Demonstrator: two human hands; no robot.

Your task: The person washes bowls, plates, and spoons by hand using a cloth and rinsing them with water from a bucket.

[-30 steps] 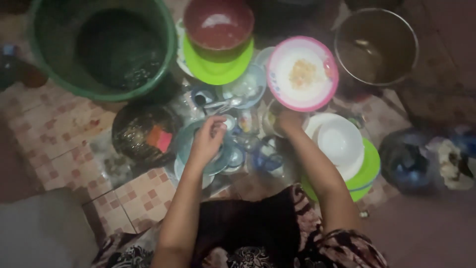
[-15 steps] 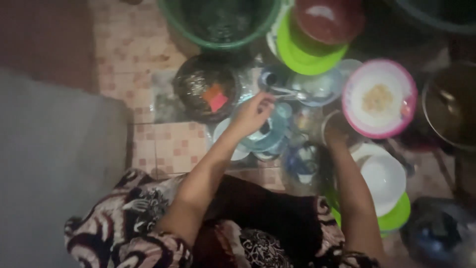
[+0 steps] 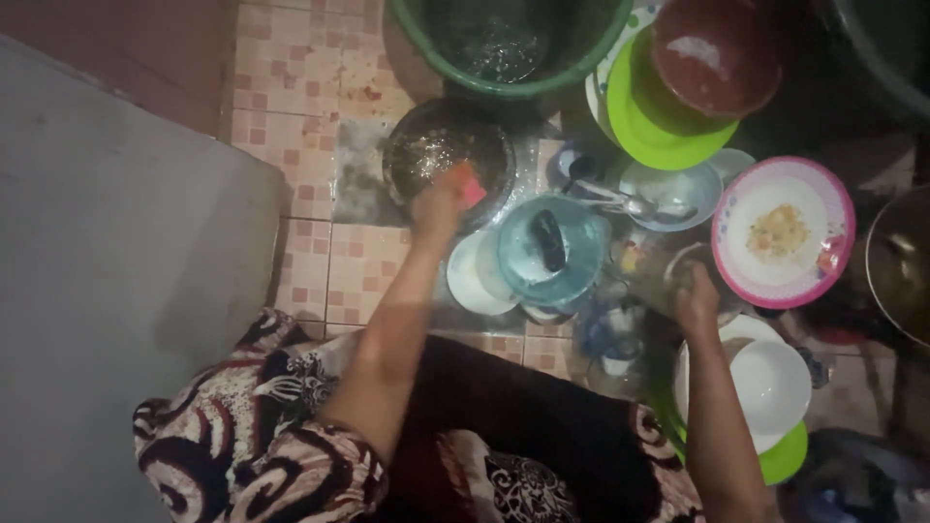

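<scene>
My left hand (image 3: pixel 436 208) reaches into a dark soapy bowl (image 3: pixel 426 145) on the tiled floor, its fingers closed on a pink and orange sponge (image 3: pixel 472 187). Just right of that hand sits a light blue bowl (image 3: pixel 552 254) with a dark item inside, stacked on small white plates (image 3: pixel 473 281). My right hand (image 3: pixel 697 300) grips the rim of a clear cup (image 3: pixel 681 266) among the crowded dishes. A pink-rimmed plate (image 3: pixel 783 232) with food scraps lies beyond the cup.
A green bucket (image 3: pixel 504 48) of water stands at the top. A red bowl (image 3: pixel 712 53) rests on a green plate (image 3: pixel 659 136). Spoons lie in a clear bowl (image 3: pixel 668 194). White bowls (image 3: pixel 770 387) are stacked at the lower right, beside a metal pot (image 3: pixel 901 261). A grey slab (image 3: pixel 116 242) fills the left.
My left hand has moved from the blue bowl over to the dark bowl and onto the sponge. My view swung left. The right hand stays on the cup.
</scene>
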